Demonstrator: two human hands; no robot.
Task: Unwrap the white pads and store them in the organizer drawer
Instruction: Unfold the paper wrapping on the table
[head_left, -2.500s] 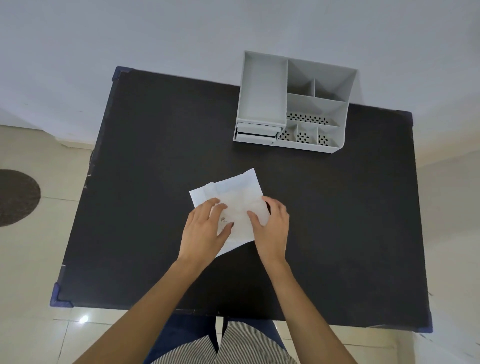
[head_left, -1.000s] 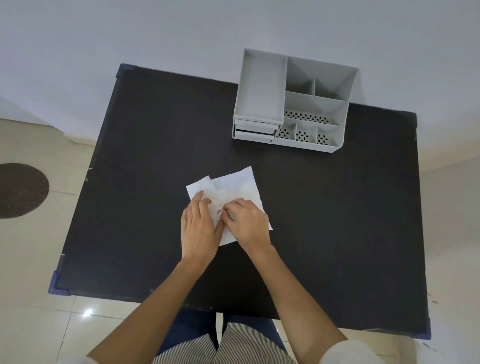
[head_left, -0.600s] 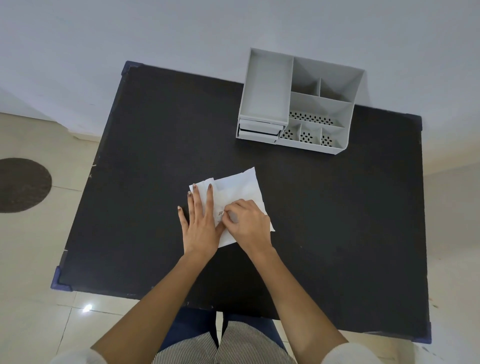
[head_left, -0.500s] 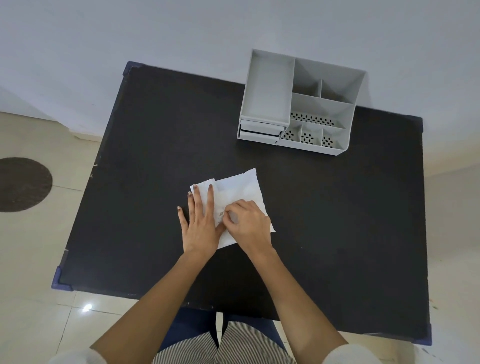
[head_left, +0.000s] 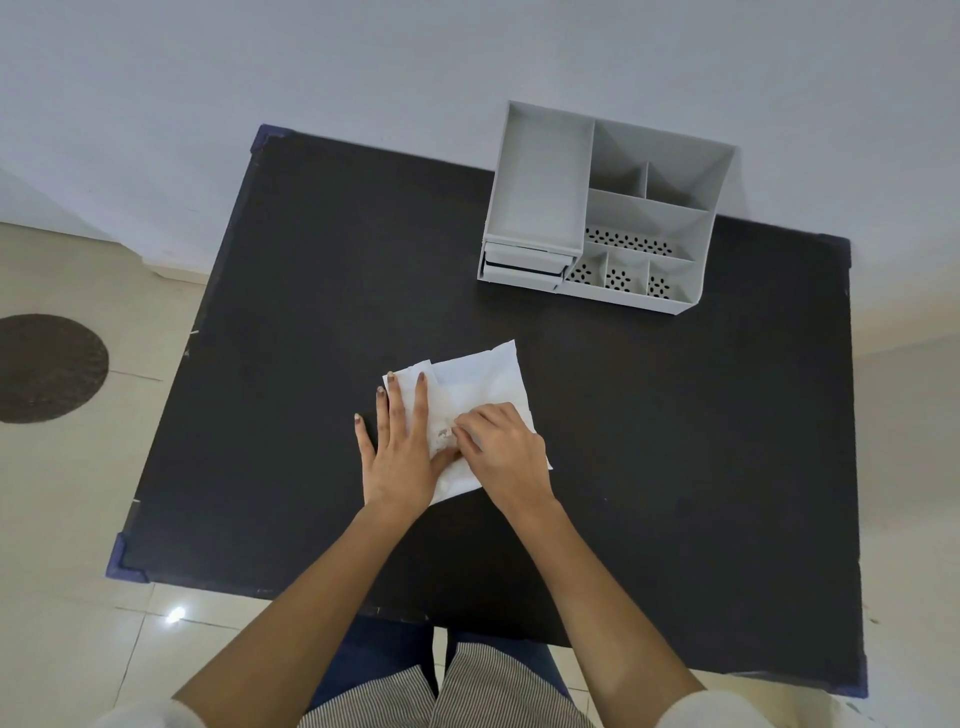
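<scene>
Room: plain white wall (head_left: 363, 62) behind, beige tile floor (head_left: 78, 519) with a dark round mat (head_left: 47, 369) off to the left.
Counter: black top (head_left: 675, 441), blue corner guards, pushed up against the wall.
Organizer (head_left: 602, 208): grey, open compartments, sits at the far edge; its drawer (head_left: 522, 262) on the front left looks closed.
Pads (head_left: 478, 384): white wrapped bundle lying flat mid-counter, well apart from the organizer.
Left hand (head_left: 400, 447): flat, fingers spread, pressing down the bundle's left side.
Right hand (head_left: 504, 447): curled on top, fingertips pinching at the wrapper near the middle; how firm that grip is, can't tell.
</scene>
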